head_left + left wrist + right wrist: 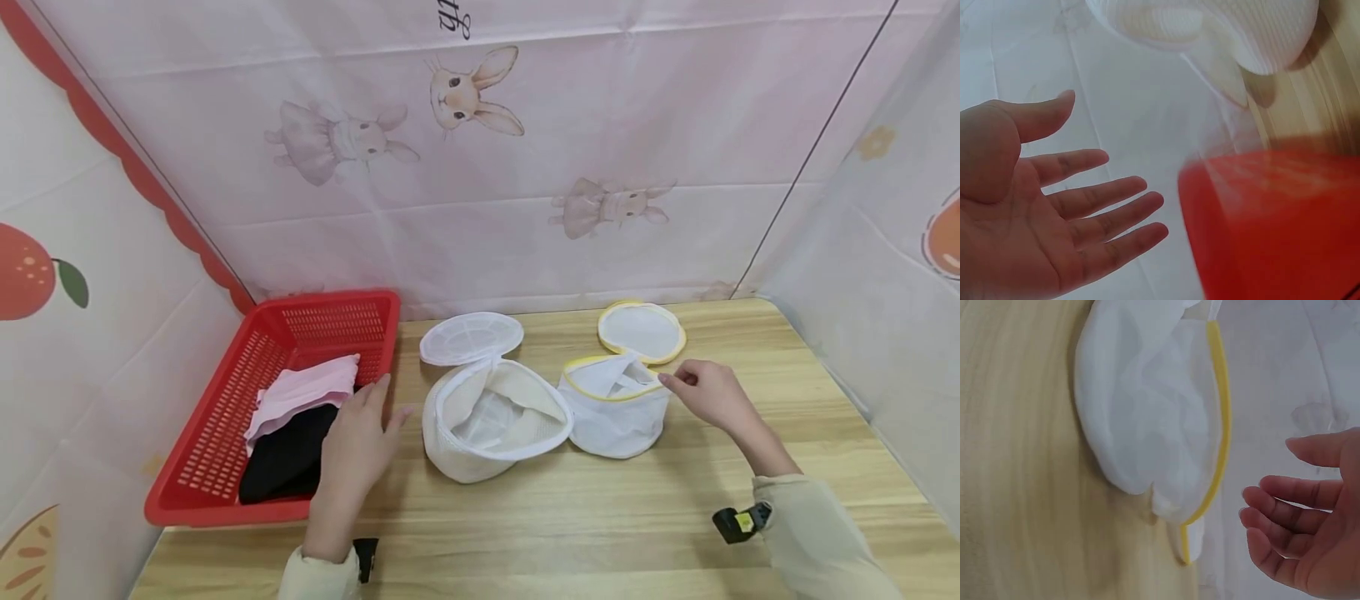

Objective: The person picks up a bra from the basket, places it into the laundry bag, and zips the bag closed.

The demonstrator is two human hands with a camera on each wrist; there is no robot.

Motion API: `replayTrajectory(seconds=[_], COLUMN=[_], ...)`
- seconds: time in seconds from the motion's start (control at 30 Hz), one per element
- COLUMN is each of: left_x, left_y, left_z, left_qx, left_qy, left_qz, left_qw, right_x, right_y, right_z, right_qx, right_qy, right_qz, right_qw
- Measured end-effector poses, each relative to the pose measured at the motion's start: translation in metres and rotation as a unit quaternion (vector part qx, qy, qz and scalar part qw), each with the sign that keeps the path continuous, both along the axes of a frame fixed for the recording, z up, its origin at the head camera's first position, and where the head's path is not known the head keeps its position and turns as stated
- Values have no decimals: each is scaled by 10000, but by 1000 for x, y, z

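Note:
My left hand [358, 442] is over the right rim of the red basket [387, 342], fingers spread and holding nothing. In the left wrist view its palm [1016, 237] shows beside the red basket wall. Inside the basket lie a pink folded cloth [307, 392] and a black cloth [288, 458]. My right hand [708, 392] is at the right side of a white mesh laundry bag [615, 425] with a yellow rim. In the right wrist view its loosely bent fingers [1285, 512] stand apart from that bag, with nothing between them.
A cream mesh laundry bag [465, 462] with a white rim stands between the hands, its lid [471, 337] folded back. The yellow-edged lid [642, 331] lies behind the other bag. Patterned cloth walls [510, 258] border the wooden table [570, 533] at the back and sides.

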State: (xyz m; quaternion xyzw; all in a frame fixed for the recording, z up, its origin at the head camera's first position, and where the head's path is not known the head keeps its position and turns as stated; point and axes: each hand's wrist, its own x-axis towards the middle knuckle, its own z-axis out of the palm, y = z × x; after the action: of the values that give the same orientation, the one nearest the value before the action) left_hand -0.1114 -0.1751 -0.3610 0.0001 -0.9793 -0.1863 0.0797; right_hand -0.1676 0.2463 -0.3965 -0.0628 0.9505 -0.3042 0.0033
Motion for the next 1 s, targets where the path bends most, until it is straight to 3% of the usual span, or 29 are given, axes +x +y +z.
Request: replayTrajectory(seconds=[0.17, 0.43, 0.63, 1.0], left_x=[3, 9, 11, 11], left_y=[-12, -24, -35, -62], left_z=[4, 14, 20, 38], left_qx=[77, 185, 177, 423], left_qy=[-171, -296, -308, -276], left_qz=[198, 293, 443, 585], left_qw=[9996, 9990, 9984, 9970], right_x=[-8, -20, -25, -26], right_y=[4, 5, 6, 2], right_z=[-11, -29, -39, -42], right_qx=[-460, -1167, -1295, -1536], right_qy=[-697, -1403, -1639, -1670], right_qz=[-283, -1063, -1362, -1230], right_qw=[9961, 9774, 9684, 9661])
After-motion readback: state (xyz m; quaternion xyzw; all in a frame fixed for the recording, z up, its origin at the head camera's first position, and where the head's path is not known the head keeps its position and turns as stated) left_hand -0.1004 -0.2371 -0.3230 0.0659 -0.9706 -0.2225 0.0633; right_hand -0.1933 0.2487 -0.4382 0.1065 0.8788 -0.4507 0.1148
